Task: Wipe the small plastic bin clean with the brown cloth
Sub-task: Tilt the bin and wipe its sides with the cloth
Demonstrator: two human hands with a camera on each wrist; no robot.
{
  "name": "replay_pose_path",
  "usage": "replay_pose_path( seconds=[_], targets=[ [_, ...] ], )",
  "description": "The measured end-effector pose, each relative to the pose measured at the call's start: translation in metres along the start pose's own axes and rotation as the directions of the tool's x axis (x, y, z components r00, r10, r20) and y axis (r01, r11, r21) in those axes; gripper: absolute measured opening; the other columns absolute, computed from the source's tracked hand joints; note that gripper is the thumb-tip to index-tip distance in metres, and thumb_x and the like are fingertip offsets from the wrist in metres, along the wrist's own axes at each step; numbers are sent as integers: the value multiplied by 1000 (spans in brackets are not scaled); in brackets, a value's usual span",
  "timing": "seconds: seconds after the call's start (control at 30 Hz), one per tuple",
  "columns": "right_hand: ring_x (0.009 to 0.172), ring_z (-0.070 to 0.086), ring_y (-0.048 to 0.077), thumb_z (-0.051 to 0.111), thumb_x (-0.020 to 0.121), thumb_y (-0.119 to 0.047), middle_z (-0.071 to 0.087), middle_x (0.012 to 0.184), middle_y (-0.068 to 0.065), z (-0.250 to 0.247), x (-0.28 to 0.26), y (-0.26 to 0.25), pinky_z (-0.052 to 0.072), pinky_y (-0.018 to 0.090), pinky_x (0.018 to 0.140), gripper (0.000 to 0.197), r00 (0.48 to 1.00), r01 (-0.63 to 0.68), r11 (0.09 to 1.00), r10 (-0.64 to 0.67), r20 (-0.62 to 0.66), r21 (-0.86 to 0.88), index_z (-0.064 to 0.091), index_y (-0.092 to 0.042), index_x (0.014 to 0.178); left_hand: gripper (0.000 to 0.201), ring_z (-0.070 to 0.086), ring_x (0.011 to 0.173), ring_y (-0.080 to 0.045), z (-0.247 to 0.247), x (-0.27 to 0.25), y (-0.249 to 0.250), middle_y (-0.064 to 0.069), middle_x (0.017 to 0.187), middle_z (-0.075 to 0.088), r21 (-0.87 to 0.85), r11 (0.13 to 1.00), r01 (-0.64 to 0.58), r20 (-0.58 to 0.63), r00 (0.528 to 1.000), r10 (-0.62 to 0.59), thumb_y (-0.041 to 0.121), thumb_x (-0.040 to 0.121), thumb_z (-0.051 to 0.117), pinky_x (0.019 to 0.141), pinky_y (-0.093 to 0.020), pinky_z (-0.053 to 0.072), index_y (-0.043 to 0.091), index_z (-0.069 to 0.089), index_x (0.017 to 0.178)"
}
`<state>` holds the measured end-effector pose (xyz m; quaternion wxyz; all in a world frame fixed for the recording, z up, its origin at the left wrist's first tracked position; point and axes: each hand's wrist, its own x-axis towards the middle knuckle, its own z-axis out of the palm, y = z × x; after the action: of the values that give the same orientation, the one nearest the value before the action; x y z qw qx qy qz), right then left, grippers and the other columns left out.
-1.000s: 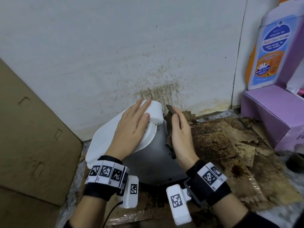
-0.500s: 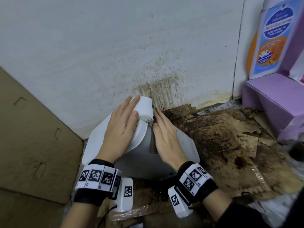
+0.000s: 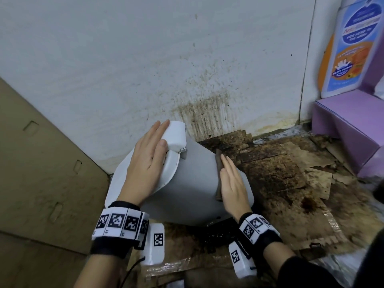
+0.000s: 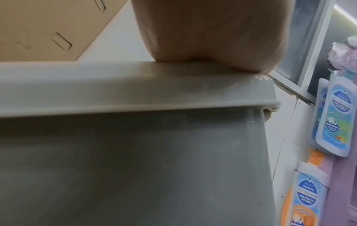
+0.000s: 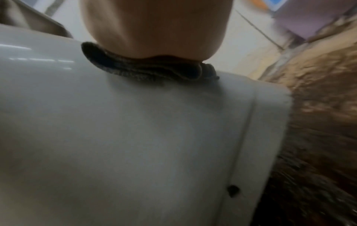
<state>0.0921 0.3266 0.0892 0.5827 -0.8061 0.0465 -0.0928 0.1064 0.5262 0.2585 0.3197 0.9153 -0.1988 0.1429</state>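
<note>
Change: since half a second ago, right hand (image 3: 232,188) and brown cloth (image 3: 219,163) slide from near the lid toward the bin's right edge.
Bin: small plastic bin (image 3: 197,183) lies tilted on stained cardboard (image 3: 280,173), by the spattered wall (image 3: 145,59).
Left hand: left hand (image 3: 147,161) rests flat, fingers straight, on the white lid (image 3: 175,134).
Right hand: fingers straight, presses the cloth against the grey side.
Right side: purple box (image 3: 349,125), bottle (image 3: 349,48).

Stained white wall (image 3: 145,59) meets dirty floor (image 3: 280,177); tan cabinet (image 3: 37,173) at left.
</note>
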Motion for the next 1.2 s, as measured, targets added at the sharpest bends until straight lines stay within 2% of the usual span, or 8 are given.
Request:
replay_pose_path(
  seconds=[0.13, 0.27, 0.53, 0.67, 0.77, 0.97, 1.13, 1.2],
  targets=[
    [155, 10, -3, 13, 101, -51, 18, 169, -20, -1, 0, 15, 15, 42, 129, 63, 998, -64, 998, 64, -25, 14, 23, -37, 162, 48, 20, 150, 3, 2, 0, 0, 18, 165, 28, 1, 1000, -6, -6, 1000, 6, 48, 109, 23, 125, -36, 18, 43, 33, 156],
    [155, 13, -2, 17, 102, -42, 22, 169, -16, 9, -4, -6, 13, 36, 129, 62, 996, -18, 999, 21, -82, 39, 27, -31, 162, 50, 21, 150, 2, 3, -1, -2, 18, 165, 28, 8, 1000, -11, -15, 1000, 11, 50, 109, 22, 125, -37, 19, 42, 33, 156],
    [156, 11, 1, 17, 106, -41, 23, 170, -11, 42, -14, -86, 13, 34, 128, 58, 966, 226, 974, -227, -121, -21, 28, -27, 162, 46, 20, 150, 3, 1, -1, -5, 18, 164, 29, 5, 1000, -28, -31, 999, 28, 48, 108, 22, 124, -30, 17, 47, 32, 153],
    [156, 21, 8, 22, 109, -35, 31, 167, -5, 41, -16, -77, 27, 43, 125, 54, 919, 347, 933, -358, -166, -92, 33, -22, 161, 44, 20, 150, 4, 0, -3, -6, 21, 162, 28, 11, 999, -37, -33, 999, 38, 45, 109, 24, 124, -26, 16, 46, 31, 153],
    [155, 27, 11, 22, 109, -33, 34, 166, -3, 34, -12, -52, 32, 42, 123, 54, 887, 410, 897, -434, -158, -163, 35, -19, 160, 46, 21, 150, 3, -1, -3, -9, 19, 163, 29, 11, 999, -31, -27, 999, 32, 45, 109, 24, 124, -30, 17, 45, 33, 154],
    [153, 28, 4, 15, 108, -45, 37, 164, -9, 20, -16, 18, 30, 40, 124, 60, 944, 213, 970, -235, -232, -118, 40, -22, 157, 48, 24, 150, -2, -7, -1, -18, 19, 164, 30, -18, 1000, 19, -33, 999, -19, 50, 107, 23, 125, -41, 20, 47, 33, 154],
    [153, 26, 7, 20, 106, -44, 36, 165, -7, 5, -18, 64, 22, 41, 127, 58, 966, -39, 999, 35, -257, -8, 41, -25, 156, 48, 23, 150, 0, -5, 0, -16, 20, 164, 29, -20, 1000, 18, -25, 1000, -19, 49, 108, 24, 125, -37, 19, 46, 34, 155],
    [153, 25, 9, 20, 104, -43, 35, 165, -4, 2, -17, 68, 18, 35, 128, 59, 966, -84, 996, 88, -241, 26, 39, -24, 157, 48, 23, 150, 0, -4, 0, -14, 20, 164, 29, -17, 1000, 13, -22, 1000, -13, 49, 108, 24, 125, -36, 19, 45, 34, 155]
  ],
)
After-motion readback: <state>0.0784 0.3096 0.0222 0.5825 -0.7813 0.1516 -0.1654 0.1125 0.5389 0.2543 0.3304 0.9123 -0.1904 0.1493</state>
